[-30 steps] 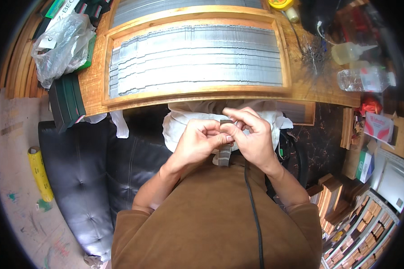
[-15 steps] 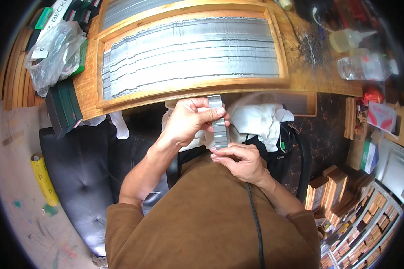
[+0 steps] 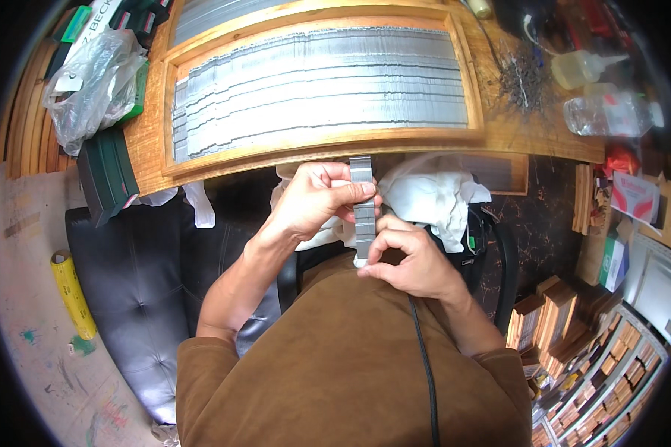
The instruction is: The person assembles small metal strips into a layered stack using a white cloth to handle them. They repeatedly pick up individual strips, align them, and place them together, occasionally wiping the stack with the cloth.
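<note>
Left grip: (image 3: 317, 200) pinched closed, thumb over the front of the grey banded strip, fingers behind it.
Strip: (image 3: 363, 220) in my left grip, running roughly lengthwise away from me; upper end above the grip, by the worktop edge, can't tell if touching; lower end down at my right grip.
Right grip: (image 3: 416, 262) thumb and forefinger curled into a loop, tips close together at the strip's lower end; can't tell if they pinch it or only touch.
White bit: (image 3: 360, 262) small, right at the right fingertips; too small to identify.
Just changed: half a second ago the right fingers lie flatter across the lower end; now they are rounded and a bit lower, more strip and the white bit showing. Left hold about the same.
Meaning: left seems to steady the strip, leaving the right to work the end.
Framed tray: (image 3: 320, 146) beyond both grips on the worktop (image 3: 529, 144), full of grey strip-like rows.
White cloth: (image 3: 425, 207) beyond the right grip, below the worktop edge.
Black cord: (image 3: 425, 365) nearer me than the right grip, down my brown shirt (image 3: 320, 357).
</note>
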The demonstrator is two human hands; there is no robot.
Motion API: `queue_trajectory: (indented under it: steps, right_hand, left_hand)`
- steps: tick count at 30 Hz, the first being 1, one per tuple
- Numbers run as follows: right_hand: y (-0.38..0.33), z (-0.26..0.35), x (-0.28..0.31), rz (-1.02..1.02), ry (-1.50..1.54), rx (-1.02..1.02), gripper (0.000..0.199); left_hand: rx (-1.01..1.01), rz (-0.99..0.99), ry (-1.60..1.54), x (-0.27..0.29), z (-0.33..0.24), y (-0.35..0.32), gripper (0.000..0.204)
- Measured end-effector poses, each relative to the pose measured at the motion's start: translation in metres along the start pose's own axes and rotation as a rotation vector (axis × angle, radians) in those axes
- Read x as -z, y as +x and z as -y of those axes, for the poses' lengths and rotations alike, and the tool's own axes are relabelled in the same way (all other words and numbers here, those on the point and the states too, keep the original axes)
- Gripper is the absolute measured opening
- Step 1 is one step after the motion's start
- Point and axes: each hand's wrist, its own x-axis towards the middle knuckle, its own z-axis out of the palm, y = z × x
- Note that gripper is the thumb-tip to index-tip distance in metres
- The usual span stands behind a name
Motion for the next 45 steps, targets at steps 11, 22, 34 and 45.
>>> queue_trajectory:
  steps: [11,22,34,45]
  right_hand:
    - [0.058,0.018,0.003,-0.172,0.073,0.102,0.02]
    - [0.068,0.008,0.002,-0.016,0.158,0.081,0.016]
    - [0.069,0.011,0.003,-0.014,0.164,0.018,0.013]
    - [0.066,0.009,0.0,-0.059,0.157,0.038,0.014]
  left_hand:
    - [-0.646,-0.285,0.486,-0.023,0.032,-0.044,0.019]
    - [-0.748,-0.376,0.564,-0.017,0.063,-0.046,0.02]
    - [-0.607,-0.326,0.471,-0.016,0.064,-0.051,0.017]
    - [-0.577,-0.304,0.457,-0.018,0.054,-0.051,0.014]
